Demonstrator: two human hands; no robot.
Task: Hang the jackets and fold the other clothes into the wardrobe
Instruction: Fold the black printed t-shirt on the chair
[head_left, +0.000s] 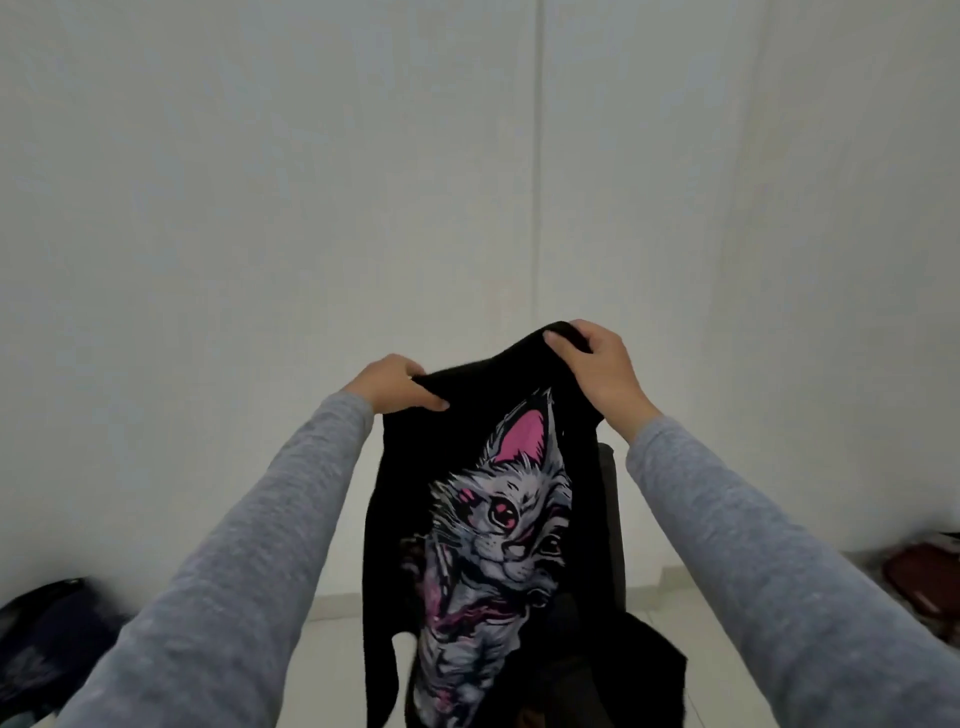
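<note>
Pale grey wall (311, 182) fills everything above and beyond the hands, with one thin vertical seam running down it just above the right hand (597, 364). Below the hands, light floor tiles (337, 649) show between the left arm and the hanging cloth.

Both hands are up in front of that wall, and both are busy. The left hand (395, 384) has its thumb laid across the front of a black garment (405, 493) and its fingers tucked behind the upper edge. The right hand, a touch higher, curls its fingers over the same edge. So the garment hangs in the air between the two hands and drops down between the forearms, off the bottom of the view.

It is soft, matt fabric, drooping in loose folds. A big cat-face print (514, 509) in white, grey and pink faces us, creased and buckled lower down. Grey heathered sleeves (234, 571) cover both arms.

Under the right wrist, behind the garment, a dark upright slab (610, 493) peeks out, and I cannot tell what it is. More black cloth (623, 665) is heaped below it. Out beyond the left elbow lies a dark bundle (47, 649), cut off by the edge. Beyond the right elbow sits a blurred reddish thing (919, 577), too smeared to name.
</note>
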